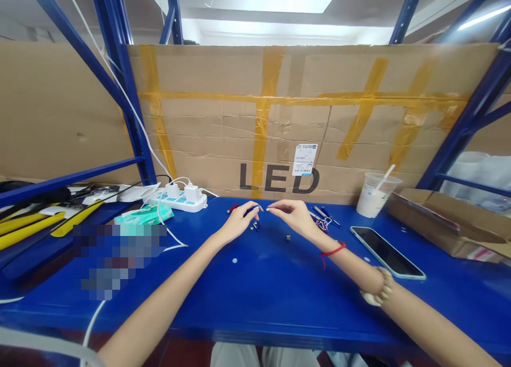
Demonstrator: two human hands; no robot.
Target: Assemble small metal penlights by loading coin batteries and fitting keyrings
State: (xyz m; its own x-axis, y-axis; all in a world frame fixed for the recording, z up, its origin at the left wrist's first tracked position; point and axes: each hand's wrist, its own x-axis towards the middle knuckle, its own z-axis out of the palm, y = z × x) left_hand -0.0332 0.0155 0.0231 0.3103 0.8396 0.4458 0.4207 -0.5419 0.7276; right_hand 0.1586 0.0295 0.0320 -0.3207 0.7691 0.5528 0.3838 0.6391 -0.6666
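My left hand (pixel 238 221) hovers over the blue tabletop (pixel 255 292), thumb and forefinger pinched together on something too small to make out. Facing it across a narrow gap, my right hand (pixel 294 216) is pinched in the same way, with a tiny pale bit at its fingertips that I cannot name. A small metal piece (pixel 288 237) lies on the table below the right hand. Under the left fingertips are small blue and metallic parts (pixel 256 226). Scissors-like tools with patterned handles (pixel 322 224) are partly hidden behind the right hand.
A white power strip (pixel 179 201) with plugs and a green packet (pixel 143 214) are on the left, near yellow-handled tools (pixel 34 228). On the right are a phone (pixel 387 251), a plastic cup with straw (pixel 375 196) and an open carton (pixel 451 223). Cardboard (pixel 215 132) closes off the back.
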